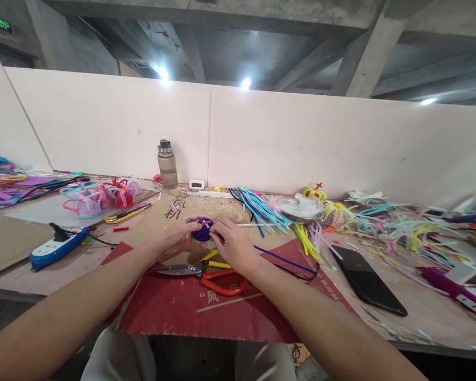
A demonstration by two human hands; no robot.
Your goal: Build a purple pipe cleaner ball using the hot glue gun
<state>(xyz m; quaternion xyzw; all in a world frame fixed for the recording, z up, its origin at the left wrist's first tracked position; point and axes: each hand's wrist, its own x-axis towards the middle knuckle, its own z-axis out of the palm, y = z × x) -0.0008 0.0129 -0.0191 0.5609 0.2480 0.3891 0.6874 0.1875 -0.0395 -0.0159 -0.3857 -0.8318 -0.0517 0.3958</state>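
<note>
Clamping a purple coil (202, 231), left fingers (192, 226) flank it opposite right fingers (224, 227) pinched together.

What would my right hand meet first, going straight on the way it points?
Most likely the purple coil, which the right hand seems to touch; the left hand holds it. Exact depth is unclear.

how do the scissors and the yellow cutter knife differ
The scissors have red-orange looped handles; the yellow cutter knife has a slim, straight body. The scissors look larger here than the knife. The scissors lie on the cardboard, the knife farther left. Neither is in a hand.
</note>
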